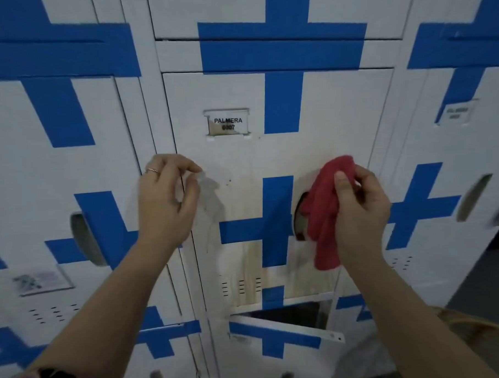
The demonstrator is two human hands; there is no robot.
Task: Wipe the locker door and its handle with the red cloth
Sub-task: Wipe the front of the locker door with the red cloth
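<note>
My right hand (358, 209) grips the bunched red cloth (325, 211) over the recessed handle (301, 218); my left hand (165, 198), loosely curled and empty, hovers left of it. I judge handle-wiping underway; next, sweep the streaked locker door (241, 160).

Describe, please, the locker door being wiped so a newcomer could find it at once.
In the wall of white lockers crossed with blue tape, find the middle column. The locker door there sits between both hands, and it alone bears a readable PALMERA name label, with drip stains below.

Locker door (241, 166): matt white painted metal, streaked. Red cloth (325, 214): soft, nubbly. Blue tape (282, 53): matt.
</note>
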